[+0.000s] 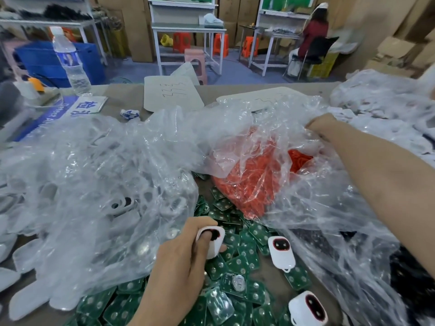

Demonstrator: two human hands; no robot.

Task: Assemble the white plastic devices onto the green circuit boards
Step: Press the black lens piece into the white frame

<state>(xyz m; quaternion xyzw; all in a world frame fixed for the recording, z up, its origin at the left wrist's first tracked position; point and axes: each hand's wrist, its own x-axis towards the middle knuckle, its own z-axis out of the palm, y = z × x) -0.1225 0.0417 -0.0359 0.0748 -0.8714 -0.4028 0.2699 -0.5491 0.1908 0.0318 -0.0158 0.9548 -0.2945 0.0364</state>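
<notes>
My left hand (181, 262) grips a white plastic device (213, 241) with a dark red-rimmed window, thumb pressed into that window, above a heap of green circuit boards (237, 267). Two more white devices lie on the boards, one (281, 254) to the right of my left hand and one (308, 308) at the bottom edge. My right hand (323, 127) reaches far right into a clear plastic bag (303, 118), fingers curled and hidden in the film. Whether it holds anything beyond the film I cannot tell.
A clear bag of orange parts (249, 182) lies at centre. A large bag of white shells (82, 184) fills the left. A water bottle (70, 62), paper sheets (171, 94) and a blue sign (54, 114) sit at the far edge. A seated person (313, 38) is in the background.
</notes>
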